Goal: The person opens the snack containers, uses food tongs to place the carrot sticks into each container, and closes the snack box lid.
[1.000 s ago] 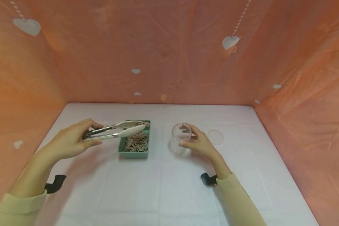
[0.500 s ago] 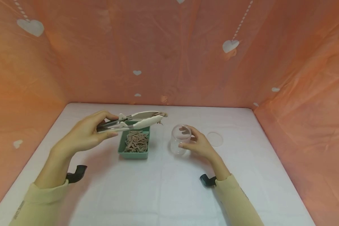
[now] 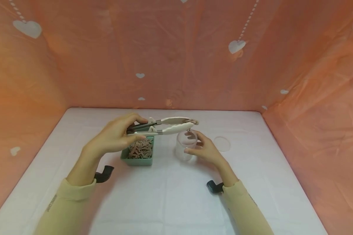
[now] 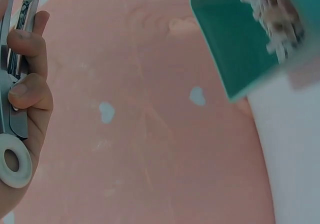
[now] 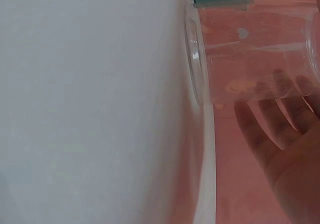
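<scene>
My left hand point(image 3: 111, 135) grips metal tongs with white scalloped heads point(image 3: 175, 129). Brown-grey strips point(image 3: 195, 121) are caught at their tips, above the mouth of a clear plastic jar point(image 3: 180, 149). In the left wrist view my fingers point(image 4: 32, 91) curl round the tongs' handles. Fingers and thumb of my right hand point(image 3: 207, 150) hold the upright jar from its right side; its bottom meets the table in the right wrist view. More strips point(image 3: 140, 149) lie in a green rectangular box point(image 3: 136, 162), partly hidden beneath my left hand.
A clear round lid point(image 3: 222, 144) lies flat on the table, right of the jar. White cloth point(image 3: 164, 202) covers the table. Orange-pink sheets with white hearts point(image 3: 170, 58) hang at the back and both sides.
My left hand has carried the tongs and strips rightward from over the green box to above the jar. My right hand and the jar have stayed nearly in place.
</scene>
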Available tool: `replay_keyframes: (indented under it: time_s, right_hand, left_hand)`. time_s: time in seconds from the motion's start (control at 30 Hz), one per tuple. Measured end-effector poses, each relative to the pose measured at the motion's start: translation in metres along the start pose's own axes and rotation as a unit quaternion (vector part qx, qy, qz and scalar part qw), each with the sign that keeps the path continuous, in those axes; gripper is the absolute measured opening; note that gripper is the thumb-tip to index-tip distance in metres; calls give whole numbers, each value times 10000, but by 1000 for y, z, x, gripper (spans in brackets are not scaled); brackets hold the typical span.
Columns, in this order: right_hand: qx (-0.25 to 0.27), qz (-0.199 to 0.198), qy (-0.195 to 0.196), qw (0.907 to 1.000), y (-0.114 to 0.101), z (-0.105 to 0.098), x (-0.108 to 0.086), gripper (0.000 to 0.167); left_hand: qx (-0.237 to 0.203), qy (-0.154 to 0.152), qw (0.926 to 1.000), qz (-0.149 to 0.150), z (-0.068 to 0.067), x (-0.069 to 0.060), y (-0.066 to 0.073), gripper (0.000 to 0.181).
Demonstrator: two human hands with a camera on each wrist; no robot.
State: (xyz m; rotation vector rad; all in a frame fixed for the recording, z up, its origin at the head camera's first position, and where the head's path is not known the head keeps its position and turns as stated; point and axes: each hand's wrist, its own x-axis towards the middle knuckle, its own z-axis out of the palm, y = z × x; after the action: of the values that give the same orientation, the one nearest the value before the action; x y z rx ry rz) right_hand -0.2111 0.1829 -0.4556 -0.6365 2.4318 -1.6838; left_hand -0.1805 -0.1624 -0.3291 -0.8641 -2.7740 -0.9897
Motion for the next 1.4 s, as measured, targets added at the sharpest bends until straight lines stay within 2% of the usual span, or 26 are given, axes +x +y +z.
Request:
replay_keyframes:
  time_s: [0.13,0.33,0.53,0.83,1.13,1.4]
  right_hand:
    - [-75,24,6,10000,1,0,1,71]
    - [-140,59,-18,9999,2,0,0,64]
    - [-167,-2,22,9999,0,0,-1,77]
    - [-111,39,14,9999,0,-1,-1,81]
    - [-73,-14,-57,10000,-1,-1,-1,75]
    - [-44,36,0,10000,1,-1,-1,74]
  left_hand:
    - [-17,-67,9999,103,10,8,0,47]
    - [125,-221,9997,42,20,12,-4,45]
    - [343,-365,9987,-100,22,12,-6,44]
    - [660,-500,9964,-186,16,10,-6,41]
    - [1027,-568,9929,179,6,13,5,42]
    - [1297,-645,9893,176,-1,17,15,42]
